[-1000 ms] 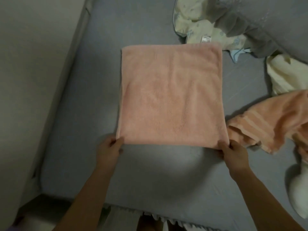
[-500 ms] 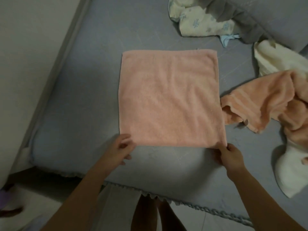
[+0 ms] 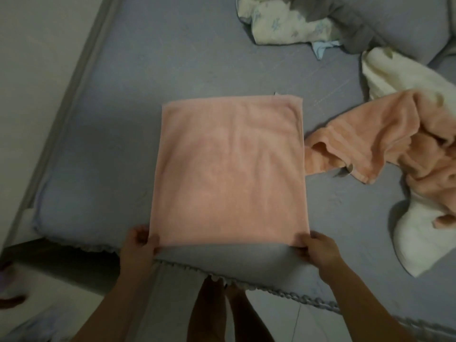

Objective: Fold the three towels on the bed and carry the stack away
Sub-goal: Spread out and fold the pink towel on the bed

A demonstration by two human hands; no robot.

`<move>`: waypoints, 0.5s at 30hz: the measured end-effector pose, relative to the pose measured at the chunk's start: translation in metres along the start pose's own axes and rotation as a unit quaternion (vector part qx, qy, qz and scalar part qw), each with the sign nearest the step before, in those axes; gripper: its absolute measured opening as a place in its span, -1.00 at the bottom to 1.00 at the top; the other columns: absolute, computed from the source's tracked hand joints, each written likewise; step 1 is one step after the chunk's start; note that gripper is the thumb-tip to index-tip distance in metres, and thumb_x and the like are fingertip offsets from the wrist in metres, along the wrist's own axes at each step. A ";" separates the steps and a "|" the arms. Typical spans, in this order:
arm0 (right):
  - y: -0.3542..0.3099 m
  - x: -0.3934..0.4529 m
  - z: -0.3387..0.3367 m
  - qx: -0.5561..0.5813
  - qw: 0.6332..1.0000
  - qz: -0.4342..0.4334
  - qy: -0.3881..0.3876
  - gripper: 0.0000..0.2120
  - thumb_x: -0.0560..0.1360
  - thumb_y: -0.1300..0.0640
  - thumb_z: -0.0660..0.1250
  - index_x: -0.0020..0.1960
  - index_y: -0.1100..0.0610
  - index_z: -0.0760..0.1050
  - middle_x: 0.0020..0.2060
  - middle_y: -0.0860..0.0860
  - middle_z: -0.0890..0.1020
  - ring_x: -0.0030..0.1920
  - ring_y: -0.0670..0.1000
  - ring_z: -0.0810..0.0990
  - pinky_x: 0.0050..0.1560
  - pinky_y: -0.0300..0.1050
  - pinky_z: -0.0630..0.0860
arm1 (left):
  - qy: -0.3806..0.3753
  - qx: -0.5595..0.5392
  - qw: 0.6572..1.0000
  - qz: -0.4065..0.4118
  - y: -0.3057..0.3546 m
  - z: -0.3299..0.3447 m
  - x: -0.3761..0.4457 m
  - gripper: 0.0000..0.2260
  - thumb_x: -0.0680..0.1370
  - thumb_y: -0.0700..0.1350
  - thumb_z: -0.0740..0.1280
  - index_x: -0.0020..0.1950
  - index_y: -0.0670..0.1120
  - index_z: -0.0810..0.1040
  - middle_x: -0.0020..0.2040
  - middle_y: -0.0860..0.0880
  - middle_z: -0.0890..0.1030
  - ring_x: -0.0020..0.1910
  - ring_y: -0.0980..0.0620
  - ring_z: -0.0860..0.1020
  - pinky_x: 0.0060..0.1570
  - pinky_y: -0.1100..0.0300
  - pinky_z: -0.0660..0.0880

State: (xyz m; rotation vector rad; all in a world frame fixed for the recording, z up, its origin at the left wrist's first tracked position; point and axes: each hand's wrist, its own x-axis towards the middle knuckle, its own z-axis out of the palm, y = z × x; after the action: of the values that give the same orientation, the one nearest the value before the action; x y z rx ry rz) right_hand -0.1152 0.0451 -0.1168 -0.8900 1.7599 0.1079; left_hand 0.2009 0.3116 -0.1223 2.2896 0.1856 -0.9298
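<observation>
The left hand (image 3: 138, 245) and right hand (image 3: 318, 248) each pinch a near corner of the folded pink towel (image 3: 227, 169). It lies flat on the bed (image 3: 148, 70). A crumpled peach towel (image 3: 385, 141) lies beyond the right hand; its small tag is unreadable.

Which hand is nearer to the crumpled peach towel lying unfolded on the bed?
Right. The right hand pinches the folded pink towel's near right corner, on the crumpled peach towel's side. The left hand holds the opposite near corner, farther off.
</observation>
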 end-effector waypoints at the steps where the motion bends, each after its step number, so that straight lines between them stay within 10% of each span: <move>1: 0.009 -0.009 0.001 0.006 1.000 0.014 -0.009 -0.94 0.52 0.28 0.31 -0.06 0.18 0.56 -0.24 0.17 0.64 -0.23 0.17 0.60 -0.12 0.05 0.59 | -0.012 0.013 1.000 -0.019 -0.010 -0.006 -0.007 -0.84 0.49 -0.21 0.40 -0.08 0.05 0.53 -0.09 -0.12 0.63 -0.08 -0.22 0.62 0.01 -0.25 0.58; 4: 0.020 -0.035 -0.002 0.014 0.999 0.035 -0.025 -0.89 0.54 0.26 0.29 0.04 0.11 0.50 -0.16 0.15 0.64 -0.14 0.18 0.64 -0.15 -0.02 0.61 | -0.011 -0.057 0.995 -0.077 -0.007 -0.022 -0.022 -0.87 0.48 -0.25 0.35 -0.15 -0.01 0.54 -0.03 -0.17 0.59 -0.02 -0.19 0.57 0.04 -0.24 0.57; 9: -0.026 -0.062 -0.025 0.089 0.995 0.009 -0.050 -0.85 0.54 0.19 0.34 -0.10 0.29 0.52 -0.37 0.19 0.56 -0.43 0.11 0.57 -0.31 -0.01 0.62 | -0.031 -0.248 0.965 -0.076 0.061 -0.042 -0.017 -0.75 0.48 -0.30 0.25 -0.29 0.02 0.51 -0.36 0.03 0.56 -0.36 0.05 0.53 -0.51 0.28 0.51; 15: -0.167 -0.035 -0.027 0.193 0.975 -0.109 -0.016 -0.87 0.57 0.22 0.27 -0.16 0.13 0.49 -0.34 0.08 0.60 -0.41 0.01 0.59 -0.34 -0.06 0.62 | -0.079 -0.190 0.979 0.009 0.187 -0.029 0.040 -0.81 0.56 -0.25 0.26 -0.16 0.00 0.55 -0.23 -0.04 0.52 -0.39 0.08 0.54 -0.50 0.32 0.40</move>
State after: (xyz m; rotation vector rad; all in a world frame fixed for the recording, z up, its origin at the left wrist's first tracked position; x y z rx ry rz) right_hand -0.0309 -0.0694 -0.0186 -0.7818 1.5701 -0.3508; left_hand 0.3128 0.1797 -0.0364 1.8572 0.2494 -0.9693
